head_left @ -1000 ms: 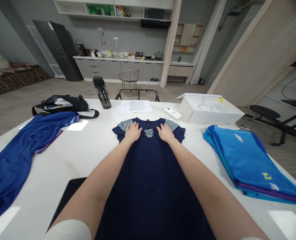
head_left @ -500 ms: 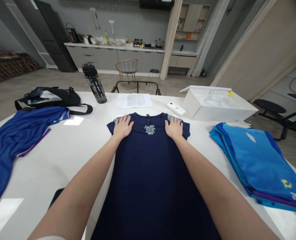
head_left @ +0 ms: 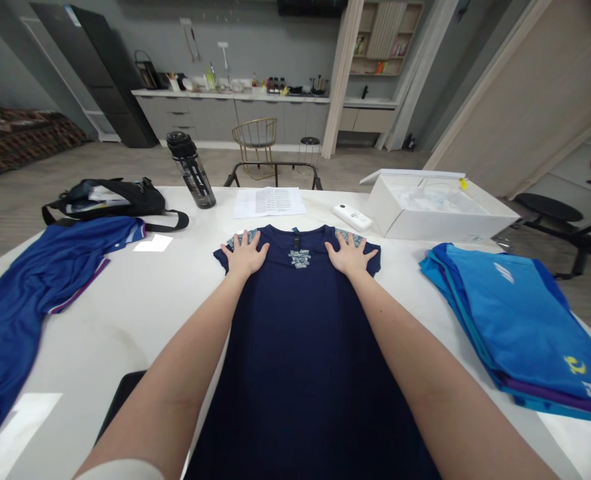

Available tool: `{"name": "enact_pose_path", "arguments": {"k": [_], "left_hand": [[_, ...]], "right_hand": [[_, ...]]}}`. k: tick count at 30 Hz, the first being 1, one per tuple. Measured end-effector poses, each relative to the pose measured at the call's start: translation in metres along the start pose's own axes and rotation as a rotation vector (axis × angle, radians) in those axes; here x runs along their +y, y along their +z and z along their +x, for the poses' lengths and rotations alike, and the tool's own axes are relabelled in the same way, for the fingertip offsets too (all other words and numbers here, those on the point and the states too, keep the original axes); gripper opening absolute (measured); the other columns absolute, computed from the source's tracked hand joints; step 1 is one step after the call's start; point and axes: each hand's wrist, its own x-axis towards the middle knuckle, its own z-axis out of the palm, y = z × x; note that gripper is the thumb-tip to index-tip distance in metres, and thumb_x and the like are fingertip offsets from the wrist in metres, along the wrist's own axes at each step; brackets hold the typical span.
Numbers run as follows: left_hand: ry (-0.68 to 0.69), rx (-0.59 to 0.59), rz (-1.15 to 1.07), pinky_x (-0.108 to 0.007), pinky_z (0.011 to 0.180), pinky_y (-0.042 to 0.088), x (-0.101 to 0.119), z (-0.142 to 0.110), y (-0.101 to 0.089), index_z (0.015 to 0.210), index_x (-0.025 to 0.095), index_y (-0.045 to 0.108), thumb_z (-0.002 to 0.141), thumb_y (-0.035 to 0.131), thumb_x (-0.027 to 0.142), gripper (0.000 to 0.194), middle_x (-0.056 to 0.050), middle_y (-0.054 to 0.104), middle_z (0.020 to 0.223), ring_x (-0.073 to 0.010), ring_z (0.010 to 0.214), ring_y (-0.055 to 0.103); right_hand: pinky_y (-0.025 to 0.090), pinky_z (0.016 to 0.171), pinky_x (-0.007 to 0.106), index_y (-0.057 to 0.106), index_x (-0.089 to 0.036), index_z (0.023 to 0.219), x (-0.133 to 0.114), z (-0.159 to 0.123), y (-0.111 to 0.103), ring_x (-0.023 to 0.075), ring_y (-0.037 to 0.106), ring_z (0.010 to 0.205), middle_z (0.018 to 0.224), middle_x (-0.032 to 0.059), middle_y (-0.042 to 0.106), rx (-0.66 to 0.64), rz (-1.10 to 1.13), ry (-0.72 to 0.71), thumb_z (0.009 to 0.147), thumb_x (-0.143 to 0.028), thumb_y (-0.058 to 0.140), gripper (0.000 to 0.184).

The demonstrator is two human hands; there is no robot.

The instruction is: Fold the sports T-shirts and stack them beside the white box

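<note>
A dark navy short-sleeved shirt (head_left: 305, 347) lies spread on the white table (head_left: 100, 333), its neckline away from me. Patterned patches mark its shoulders and the chest below the collar. On the left shoulder and sleeve rests my left hand (head_left: 245, 257), flat with fingers spread. My right hand (head_left: 351, 256) lies the same way on the right shoulder, fingers apart. Neither hand grips the cloth. The lower end of the shirt runs out of view between my forearms.
Left: a blue polo shirt (head_left: 20, 307), black bag (head_left: 105, 198), bottle (head_left: 191, 170) and a dark flat object (head_left: 120, 400) partly under my forearm. Beyond the collar: papers (head_left: 269, 202) and a white device (head_left: 352, 217). Right: an open white box (head_left: 425, 207) and stacked blue clothes (head_left: 515, 313).
The fingers of both hands have spread wider on the shoulders of the shirt. The view has shifted slightly; the shirt lies as before.
</note>
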Motion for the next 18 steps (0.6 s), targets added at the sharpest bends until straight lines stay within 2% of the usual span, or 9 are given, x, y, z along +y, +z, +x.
{"name": "enact_pose_path", "arguments": {"k": [2, 4, 6, 9, 12, 15, 18], "left_hand": [[0.039, 0.054, 0.026, -0.077, 0.117, 0.002, 0.004, -0.004, -0.004, 0.161, 0.033, 0.029, 0.099, 0.018, 0.065, 0.071, -0.006, 0.018, 0.171, -0.0381, 0.157, 0.011], [0.156, 0.161, 0.062, -0.069, 0.121, -0.004, 0.012, -0.011, -0.008, 0.162, 0.026, 0.028, 0.102, 0.019, 0.055, 0.067, -0.007, 0.018, 0.171, -0.0327, 0.157, 0.012], [0.269, 0.226, 0.076, -0.060, 0.125, -0.004, 0.024, -0.021, -0.010, 0.162, 0.021, 0.029, 0.104, 0.020, 0.048, 0.064, -0.008, 0.020, 0.170, -0.0285, 0.157, 0.013], [0.283, 0.176, 0.050, -0.057, 0.127, 0.006, 0.042, -0.045, -0.006, 0.159, 0.016, 0.035, 0.104, 0.020, 0.050, 0.066, -0.012, 0.024, 0.168, -0.0294, 0.156, 0.018], [0.318, 0.127, 0.027, -0.055, 0.127, 0.009, 0.053, -0.082, 0.004, 0.160, 0.015, 0.032, 0.104, 0.018, 0.056, 0.071, -0.011, 0.023, 0.169, -0.0292, 0.157, 0.017], [0.370, 0.066, 0.007, -0.056, 0.127, 0.010, 0.056, -0.124, 0.013, 0.161, 0.019, 0.031, 0.103, 0.016, 0.061, 0.073, -0.008, 0.023, 0.169, -0.0284, 0.157, 0.017], [0.378, 0.029, -0.003, -0.057, 0.127, 0.010, 0.051, -0.159, 0.015, 0.161, 0.021, 0.031, 0.102, 0.017, 0.063, 0.074, -0.007, 0.024, 0.168, -0.0284, 0.156, 0.018]], "right_hand": [[-0.002, 0.110, 0.082, 0.027, -0.035, 0.162, -0.002, -0.005, -0.003, 0.0449, 0.008, 0.153, 0.170, 0.0040, 0.019, 0.086, 0.000, -0.033, 0.098, -0.073, 0.018, 0.075], [-0.001, 0.115, 0.076, 0.029, -0.028, 0.162, -0.007, -0.014, -0.008, 0.0416, 0.011, 0.154, 0.169, 0.0081, 0.022, 0.205, -0.012, -0.131, 0.101, -0.065, 0.021, 0.072], [0.001, 0.120, 0.068, 0.035, -0.020, 0.160, -0.013, -0.027, -0.012, 0.0377, 0.017, 0.153, 0.167, 0.0121, 0.027, 0.260, -0.026, -0.249, 0.104, -0.058, 0.022, 0.069], [0.005, 0.124, 0.058, 0.039, -0.014, 0.157, -0.020, -0.055, -0.011, 0.0332, 0.023, 0.152, 0.166, 0.0139, 0.030, 0.207, -0.023, -0.340, 0.105, -0.056, 0.020, 0.069], [0.006, 0.125, 0.053, 0.031, -0.014, 0.161, -0.016, -0.091, -0.004, 0.0293, 0.017, 0.156, 0.169, 0.0112, 0.022, 0.116, -0.009, -0.383, 0.104, -0.062, 0.015, 0.076], [0.007, 0.125, 0.055, 0.026, -0.018, 0.163, -0.001, -0.127, 0.004, 0.0277, 0.013, 0.157, 0.170, 0.0086, 0.017, 0.004, -0.002, -0.389, 0.103, -0.066, 0.012, 0.078], [0.005, 0.125, 0.057, 0.026, -0.024, 0.163, 0.016, -0.154, 0.005, 0.0274, 0.012, 0.157, 0.170, 0.0061, 0.018, -0.032, -0.013, -0.399, 0.103, -0.067, 0.014, 0.075]]}}
